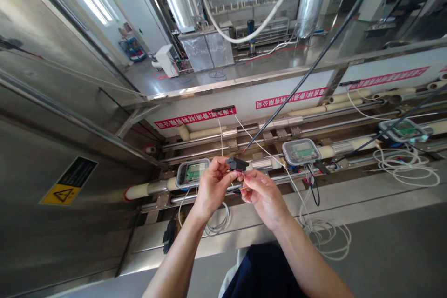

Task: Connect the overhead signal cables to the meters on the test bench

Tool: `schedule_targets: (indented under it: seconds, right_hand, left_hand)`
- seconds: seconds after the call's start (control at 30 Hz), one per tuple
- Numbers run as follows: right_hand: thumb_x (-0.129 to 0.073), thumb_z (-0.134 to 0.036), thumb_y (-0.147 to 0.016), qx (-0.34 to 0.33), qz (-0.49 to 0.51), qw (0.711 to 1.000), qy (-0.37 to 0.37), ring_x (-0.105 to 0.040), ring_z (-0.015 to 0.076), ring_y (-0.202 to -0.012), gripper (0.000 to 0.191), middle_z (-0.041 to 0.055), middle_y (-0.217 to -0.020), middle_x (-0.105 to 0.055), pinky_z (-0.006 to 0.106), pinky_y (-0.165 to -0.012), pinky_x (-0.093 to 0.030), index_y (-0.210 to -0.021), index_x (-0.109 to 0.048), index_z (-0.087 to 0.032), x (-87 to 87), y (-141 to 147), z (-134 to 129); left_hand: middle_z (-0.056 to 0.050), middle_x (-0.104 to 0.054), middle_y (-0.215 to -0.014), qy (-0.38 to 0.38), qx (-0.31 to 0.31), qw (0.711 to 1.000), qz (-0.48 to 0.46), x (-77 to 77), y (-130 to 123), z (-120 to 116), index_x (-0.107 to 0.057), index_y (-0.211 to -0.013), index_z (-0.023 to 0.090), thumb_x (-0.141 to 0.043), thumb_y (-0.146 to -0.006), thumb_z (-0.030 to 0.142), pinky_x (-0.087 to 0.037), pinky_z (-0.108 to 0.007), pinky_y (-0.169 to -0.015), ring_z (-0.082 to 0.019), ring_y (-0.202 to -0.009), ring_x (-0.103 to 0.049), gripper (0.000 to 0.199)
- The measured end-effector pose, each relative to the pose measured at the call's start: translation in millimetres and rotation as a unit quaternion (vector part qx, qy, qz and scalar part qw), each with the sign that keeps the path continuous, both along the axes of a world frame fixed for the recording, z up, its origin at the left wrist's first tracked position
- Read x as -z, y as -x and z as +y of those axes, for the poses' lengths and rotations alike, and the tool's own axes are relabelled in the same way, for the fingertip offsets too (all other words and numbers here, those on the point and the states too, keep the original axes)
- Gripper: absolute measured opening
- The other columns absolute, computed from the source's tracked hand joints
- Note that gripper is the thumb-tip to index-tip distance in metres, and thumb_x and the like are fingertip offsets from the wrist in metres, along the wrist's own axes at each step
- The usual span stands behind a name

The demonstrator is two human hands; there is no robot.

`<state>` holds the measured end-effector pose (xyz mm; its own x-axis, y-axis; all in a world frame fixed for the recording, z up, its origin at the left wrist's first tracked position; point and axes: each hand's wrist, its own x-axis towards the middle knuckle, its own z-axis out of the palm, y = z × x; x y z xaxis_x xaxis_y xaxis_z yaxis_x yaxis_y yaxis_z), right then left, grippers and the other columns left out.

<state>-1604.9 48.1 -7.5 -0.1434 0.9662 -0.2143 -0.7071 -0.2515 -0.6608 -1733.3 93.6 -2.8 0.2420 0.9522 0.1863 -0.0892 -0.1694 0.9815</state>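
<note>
My left hand [213,184] pinches a small black connector housing [237,164] near the middle of the view. Thin coloured wires [240,178] hang from its underside. Close beside it, my right hand [263,193] has thumb and fingers pressed together on these wires. Behind my left hand sits a clear-lidded box with a green circuit board [193,173], partly covered by the fingers. A second such box [301,152] lies to the right of my hands, on the pipes.
A third circuit box [403,129] is at the far right. Coiled white cables [328,237] lie along the metal ledge [240,234]. A black cable [307,74] slants overhead. A steel wall with a warning label [70,180] stands left; metal rods and pale pipes [138,192] run across.
</note>
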Motion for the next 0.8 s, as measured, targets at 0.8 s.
schedule_targets:
  seconds: [0.8]
  right_hand:
    - [-0.072,-0.025,-0.068,-0.005,0.089,0.995,0.034,-0.046,0.0034,-0.052,0.014,-0.0034,-0.068,-0.058,0.016,-0.046,-0.033,-0.069,-0.063,-0.015,3.9,-0.3,5.9]
  left_hand:
    - [0.0,-0.064,-0.079,-0.034,-0.019,0.999,0.02,5.3,0.7,-1.7,-0.053,-0.09,0.018,-0.067,-0.079,0.016,-0.05,-0.022,-0.068,-0.014,-0.074,-0.063,0.018]
